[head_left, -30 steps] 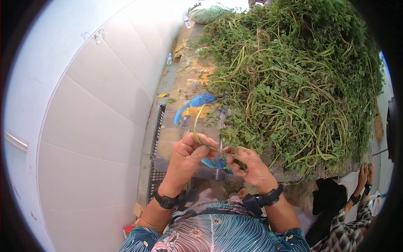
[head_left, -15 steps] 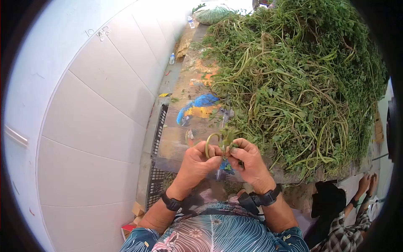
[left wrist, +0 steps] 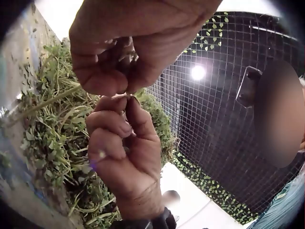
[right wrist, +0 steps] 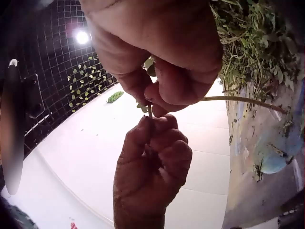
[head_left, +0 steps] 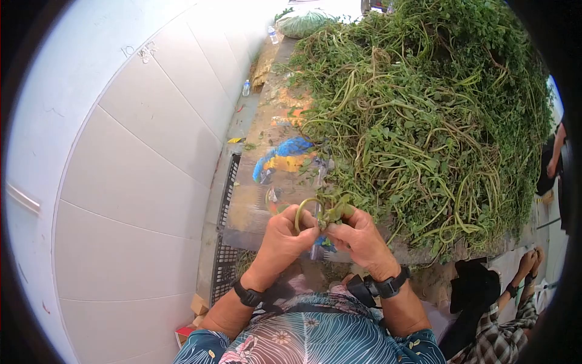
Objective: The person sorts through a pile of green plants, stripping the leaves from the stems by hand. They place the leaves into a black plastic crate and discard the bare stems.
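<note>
Both hands meet at the near edge of the table (head_left: 260, 200) and pinch one green stem (head_left: 301, 210) between them. My left hand (head_left: 305, 222) holds the curved bare end. My right hand (head_left: 337, 227) pinches the leafy tip (head_left: 332, 209) right beside it, fingertips almost touching. In the left wrist view the left hand (left wrist: 119, 71) is on top and the right hand (left wrist: 125, 119) below, thumbs and forefingers closed at one spot. From the right wrist, the stem (right wrist: 243, 100) runs out sideways from the right hand (right wrist: 157, 95) above the left hand (right wrist: 155, 129).
A big heap of leafy green vines (head_left: 424, 121) covers the table, whose cloth shows a blue and yellow parrot (head_left: 282, 155). A black crate (head_left: 228, 182) stands at its left beside white tiles (head_left: 133, 151). Another person (head_left: 491, 303) crouches at lower right. Bottles (head_left: 245, 88) lie farther off.
The stem, which arched high above my left hand, is now drawn down to a short loop. Both hands have closed together and the leafy tip stands between them.
</note>
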A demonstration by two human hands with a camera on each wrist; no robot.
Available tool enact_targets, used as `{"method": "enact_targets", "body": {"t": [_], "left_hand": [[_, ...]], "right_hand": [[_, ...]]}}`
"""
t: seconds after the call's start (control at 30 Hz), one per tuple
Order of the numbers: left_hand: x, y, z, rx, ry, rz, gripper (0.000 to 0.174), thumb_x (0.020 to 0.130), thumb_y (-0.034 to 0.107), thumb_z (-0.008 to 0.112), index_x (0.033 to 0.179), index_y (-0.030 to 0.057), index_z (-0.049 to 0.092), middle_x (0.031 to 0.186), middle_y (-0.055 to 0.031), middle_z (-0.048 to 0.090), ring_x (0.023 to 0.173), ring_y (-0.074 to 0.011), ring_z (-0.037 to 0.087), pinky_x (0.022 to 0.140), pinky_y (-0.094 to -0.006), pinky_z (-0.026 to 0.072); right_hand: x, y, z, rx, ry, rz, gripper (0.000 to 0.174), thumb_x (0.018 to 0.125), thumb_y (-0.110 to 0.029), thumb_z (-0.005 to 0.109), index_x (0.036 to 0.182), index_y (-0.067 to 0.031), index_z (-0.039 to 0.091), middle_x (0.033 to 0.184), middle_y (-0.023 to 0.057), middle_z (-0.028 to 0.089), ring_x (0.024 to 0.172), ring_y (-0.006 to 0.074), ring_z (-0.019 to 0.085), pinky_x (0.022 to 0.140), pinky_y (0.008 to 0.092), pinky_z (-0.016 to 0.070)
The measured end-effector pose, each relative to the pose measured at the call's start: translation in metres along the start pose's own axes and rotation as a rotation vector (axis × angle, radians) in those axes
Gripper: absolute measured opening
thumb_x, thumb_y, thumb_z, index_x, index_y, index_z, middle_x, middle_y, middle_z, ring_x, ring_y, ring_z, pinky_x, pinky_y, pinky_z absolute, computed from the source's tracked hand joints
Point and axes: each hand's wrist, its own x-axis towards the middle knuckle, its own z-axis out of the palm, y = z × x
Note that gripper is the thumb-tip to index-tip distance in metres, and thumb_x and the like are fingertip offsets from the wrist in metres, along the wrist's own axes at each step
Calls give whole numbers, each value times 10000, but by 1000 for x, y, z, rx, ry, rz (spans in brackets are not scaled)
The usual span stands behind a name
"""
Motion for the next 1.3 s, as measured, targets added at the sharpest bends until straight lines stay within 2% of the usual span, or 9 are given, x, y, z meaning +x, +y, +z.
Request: {"method": "enact_targets", "body": {"t": [0.2, 0.4, 0.5, 0.6, 0.83, 0.93, 1.0, 1.2, 1.3], "left_hand": [[-4, 10, 2, -53, 11, -4, 85, 783, 47, 601, 821, 14, 533, 711, 2, 550, 587, -57, 508, 538, -196, 427], [-5, 12, -1, 15, -36, 27, 72, 788, 27, 591, 830, 22, 532, 710, 10, 546, 584, -53, 512, 528, -191, 431], [-6, 13, 1, 14, -33, 46, 69, 785, 18, 592, 820, 23, 533, 703, 16, 539, 588, -49, 512, 527, -190, 429], [-5, 17, 1, 13, -20, 49, 66, 777, 21, 598, 799, 24, 535, 691, 17, 532, 586, -48, 502, 527, -196, 422], [-5, 12, -3, 397, 25, 143, 101, 742, 44, 621, 776, 12, 531, 618, -23, 523, 553, -68, 459, 526, -234, 407], [-5, 16, 0, 517, 15, 215, 110, 738, 46, 626, 782, 10, 532, 599, -47, 525, 552, -72, 470, 526, -241, 413], [-6, 18, 4, 503, 14, 209, 106, 731, 20, 626, 774, 25, 529, 624, 10, 473, 574, -40, 417, 525, -208, 376], [-6, 18, 5, 461, 30, 242, 110, 737, 4, 633, 772, 30, 532, 640, 44, 460, 590, -17, 405, 524, -185, 359], [-7, 18, 5, 431, 11, 226, 108, 747, 5, 642, 781, 27, 542, 648, 54, 473, 589, -8, 409, 518, -177, 360]], "right_hand": [[-3, 1, -4, -120, 0, -15, 120, 792, -37, 590, 910, -50, 579, 745, -1, 573, 566, 39, 444, 482, 190, 344], [-1, 14, -11, -401, -106, -236, 130, 793, -22, 563, 920, -48, 561, 816, -5, 595, 662, 33, 463, 541, 198, 380], [-1, 15, -13, -459, 45, -228, 166, 789, -13, 495, 948, -25, 543, 871, 28, 582, 709, 84, 497, 633, 243, 423], [1, 4, -25, 120, 146, 7, 205, 781, -20, 473, 978, -46, 524, 894, 22, 573, 717, 87, 491, 600, 231, 400], [-4, -14, -41, 200, -49, -95, 182, 809, -95, 502, 987, -72, 534, 930, 10, 581, 734, 70, 481, 561, 201, 360], [-6, -23, -27, -333, -49, -115, 220, 778, -148, 611, 965, -33, 586, 877, 20, 605, 758, 113, 544, 656, 243, 440], [-9, -31, -9, -611, -77, -125, 215, 745, -125, 645, 916, 3, 623, 854, 59, 631, 813, 140, 583, 720, 272, 470], [-4, -18, -6, -661, -58, -265, 167, 733, -96, 609, 862, 8, 634, 784, 111, 635, 753, 158, 602, 693, 285, 470], [-5, -18, -3, -722, -115, -132, 172, 739, -90, 589, 876, 7, 625, 768, 112, 630, 740, 159, 600, 684, 288, 468]]}}
